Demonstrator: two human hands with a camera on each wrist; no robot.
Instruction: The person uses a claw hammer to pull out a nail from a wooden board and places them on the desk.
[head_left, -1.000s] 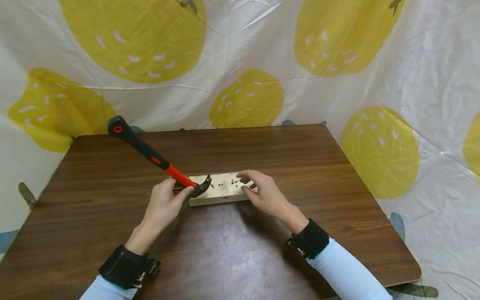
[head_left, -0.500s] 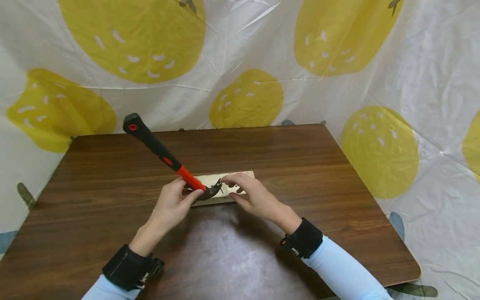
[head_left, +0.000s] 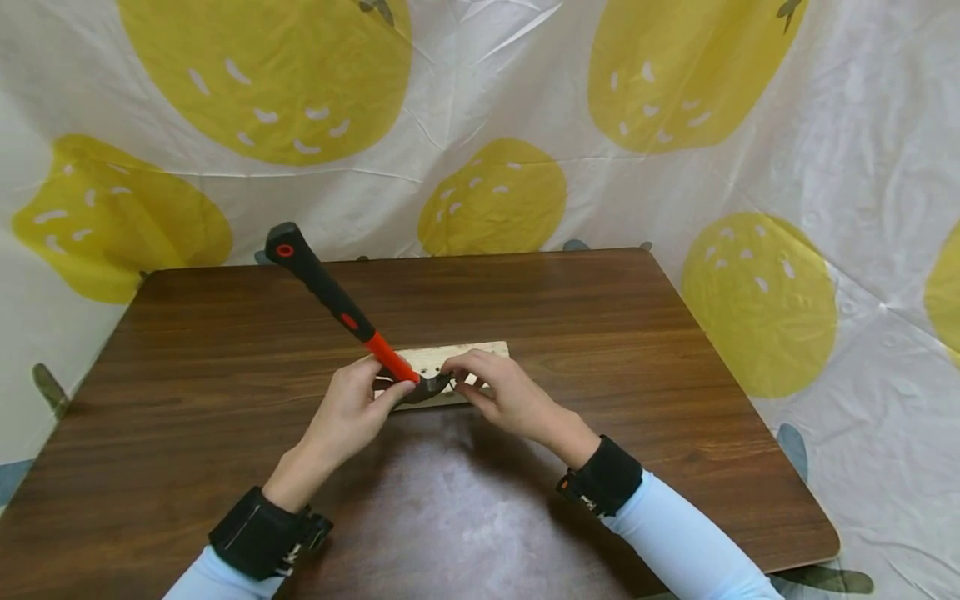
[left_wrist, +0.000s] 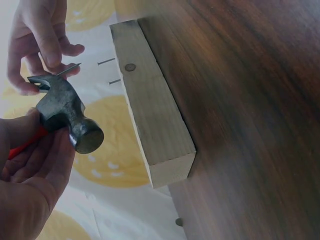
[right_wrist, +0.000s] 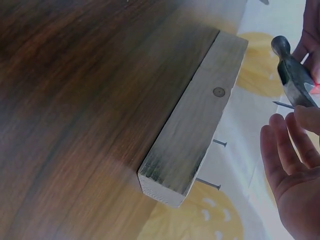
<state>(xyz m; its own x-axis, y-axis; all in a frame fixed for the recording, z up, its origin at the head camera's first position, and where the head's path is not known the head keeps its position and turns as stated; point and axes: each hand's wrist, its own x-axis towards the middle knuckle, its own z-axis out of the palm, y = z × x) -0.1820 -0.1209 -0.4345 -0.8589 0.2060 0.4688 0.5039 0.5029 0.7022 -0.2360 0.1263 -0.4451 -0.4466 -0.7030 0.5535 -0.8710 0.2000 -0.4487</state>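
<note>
My left hand (head_left: 348,412) grips a claw hammer (head_left: 326,292) close under its head, the black and red handle slanting up and away to the left. A loose nail (left_wrist: 69,69) sits at the hammer's claw, its point angled down toward the wood. Fingertips of my right hand (head_left: 517,396) pinch at the nail beside the claw; its head end is hidden by them. Below both hands a pale wood block (left_wrist: 150,100) lies on the table. Two nails (right_wrist: 220,143) stand partway out of its top, and small dark holes show there in the head view.
The brown wood-grain table (head_left: 600,333) extends around the block on all sides. Behind it and on the right hangs a white cloth (head_left: 495,108) printed with yellow lemons. Black camera straps (head_left: 258,533) wrap both wrists.
My left hand has carried the hammer rightward over the block. My right hand has moved left, its fingers closing in on the nail at the claw.
</note>
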